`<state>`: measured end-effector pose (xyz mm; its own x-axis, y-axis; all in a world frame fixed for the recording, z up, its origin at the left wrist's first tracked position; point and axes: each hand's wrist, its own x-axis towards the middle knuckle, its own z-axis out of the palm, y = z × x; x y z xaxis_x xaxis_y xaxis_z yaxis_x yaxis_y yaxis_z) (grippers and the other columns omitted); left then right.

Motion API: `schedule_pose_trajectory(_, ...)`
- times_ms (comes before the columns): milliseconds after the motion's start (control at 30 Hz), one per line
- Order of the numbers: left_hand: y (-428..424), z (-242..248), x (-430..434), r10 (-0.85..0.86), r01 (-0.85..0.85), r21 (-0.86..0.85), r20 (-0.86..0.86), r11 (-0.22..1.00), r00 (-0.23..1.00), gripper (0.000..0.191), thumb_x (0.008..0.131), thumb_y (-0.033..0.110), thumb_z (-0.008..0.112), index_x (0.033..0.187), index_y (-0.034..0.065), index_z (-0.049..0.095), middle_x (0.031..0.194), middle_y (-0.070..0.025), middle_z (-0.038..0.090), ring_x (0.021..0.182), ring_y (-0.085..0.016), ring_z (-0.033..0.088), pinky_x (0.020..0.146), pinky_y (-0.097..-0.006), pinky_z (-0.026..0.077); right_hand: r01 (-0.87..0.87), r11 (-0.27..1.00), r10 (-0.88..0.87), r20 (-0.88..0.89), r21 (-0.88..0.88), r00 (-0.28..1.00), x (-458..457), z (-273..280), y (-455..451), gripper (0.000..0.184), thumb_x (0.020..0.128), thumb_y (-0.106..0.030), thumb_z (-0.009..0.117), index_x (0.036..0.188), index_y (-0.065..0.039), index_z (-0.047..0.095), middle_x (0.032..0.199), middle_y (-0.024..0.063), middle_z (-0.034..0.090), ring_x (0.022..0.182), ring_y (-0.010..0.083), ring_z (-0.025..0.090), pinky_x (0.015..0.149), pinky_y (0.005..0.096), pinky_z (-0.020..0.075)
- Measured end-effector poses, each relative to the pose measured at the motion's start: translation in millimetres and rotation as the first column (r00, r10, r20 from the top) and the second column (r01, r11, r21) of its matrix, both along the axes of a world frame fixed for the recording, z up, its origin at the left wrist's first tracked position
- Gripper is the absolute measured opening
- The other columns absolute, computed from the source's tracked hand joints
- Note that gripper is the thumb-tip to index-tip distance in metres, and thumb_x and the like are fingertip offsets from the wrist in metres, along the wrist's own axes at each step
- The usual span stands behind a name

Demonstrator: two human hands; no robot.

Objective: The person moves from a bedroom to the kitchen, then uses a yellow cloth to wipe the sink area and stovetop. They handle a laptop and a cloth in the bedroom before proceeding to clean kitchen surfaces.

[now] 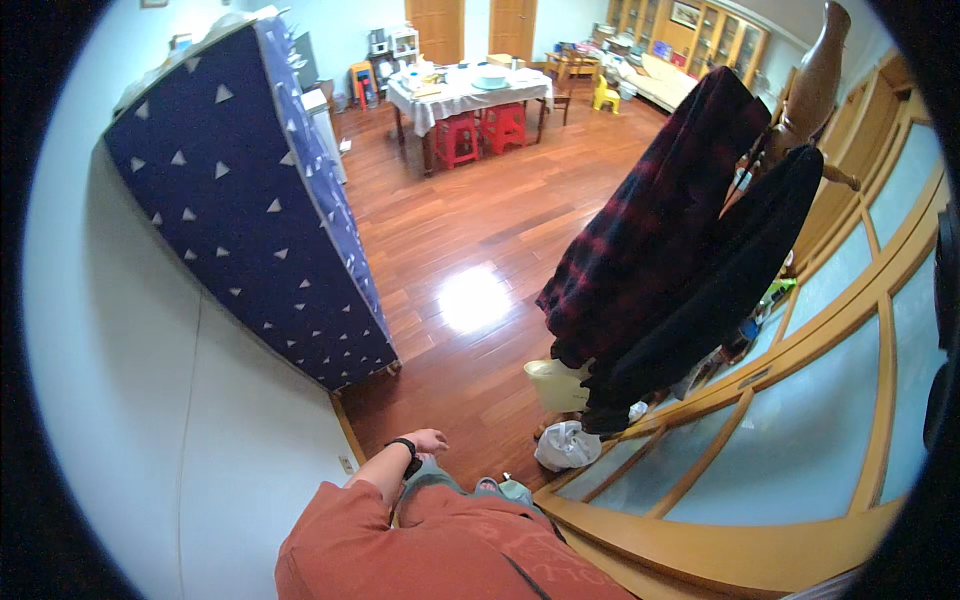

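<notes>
My left hand (pixel 429 441) hangs low in front of my body, its fingers loosely bent and apart, with nothing visible in it. A black watch or band (pixel 405 445) circles that wrist. My right hand is out of view. Below me are my rust-red T-shirt (pixel 450 540) and one foot in a sandal or slipper (pixel 487 485). Beside the foot shows a pale green item (pixel 515 491), too small to identify. Nearest to the left hand is the reddish wooden floor (pixel 469 420).
At left stands a navy triangle-patterned fabric cover (pixel 225 202) over a tall piece. Dark clothes (pixel 652 225) hang from a wooden coat stand (pixel 814 75) at right, above a cream bin (pixel 555 384) and white plastic bag (pixel 568 445). Frosted-glass doors (pixel 810 427) line the right. Ahead: a cloth-covered table (pixel 517 94), red stools (pixel 457 139).
</notes>
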<state>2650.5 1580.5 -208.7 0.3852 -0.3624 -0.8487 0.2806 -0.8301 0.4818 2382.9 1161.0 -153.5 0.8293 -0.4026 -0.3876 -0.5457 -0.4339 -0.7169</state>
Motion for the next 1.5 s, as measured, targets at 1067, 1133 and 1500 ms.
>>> schedule_pose_trajectory(1067, -0.5, 59.2, 543.2, -0.185, 0.201, -0.379, 0.077, 0.903, 0.98, 0.059, 0.1, 0.036, 0.07, 0.147, 0.0036, 0.054, 0.143, -0.0172, 0.063, 0.132, -0.027, 0.059, 0.111, -0.0387, 0.046, -0.043, 0.998, 0.045, -0.038, 0.049, 0.998, 568.0, 50.2, 95.0, 0.032, 0.092, -0.035, 0.072, 0.099, -0.005, 0.077, 0.094, 0.023, 0.075, 0.092, 0.0378, 0.074, 0.083, 0.045, 0.0577)
schedule_pose_trajectory(1133, -16.8, 59.1, 579.8, -0.212, 0.242, -0.361, 0.12, 0.901, 0.97, 0.059, 0.1, 0.037, 0.07, 0.147, 0.0038, 0.054, 0.141, -0.0174, 0.064, 0.13, -0.027, 0.06, 0.11, -0.0383, 0.047, -0.062, 0.994, 0.067, -0.057, 0.087, 0.996, 610.8, 43.8, 89.2, 0.035, 0.091, -0.039, 0.072, 0.1, -0.006, 0.078, 0.094, 0.024, 0.075, 0.094, 0.0397, 0.074, 0.084, 0.0462, 0.0577)
schedule_pose_trajectory(1500, -61.3, 93.1, 787.1, 0.14, -0.137, -0.242, -0.004, 0.961, 0.99, 0.057, 0.102, 0.036, 0.07, 0.149, 0.0083, 0.054, 0.139, -0.0077, 0.065, 0.118, -0.017, 0.063, 0.097, -0.0322, 0.05, -0.014, 0.997, 0.014, -0.007, 0.073, 1.0, 860.5, 58.0, -54.9, 0.032, 0.09, -0.038, 0.071, 0.097, -0.009, 0.079, 0.101, 0.0243, 0.075, 0.101, 0.0426, 0.071, 0.089, 0.0476, 0.0568)
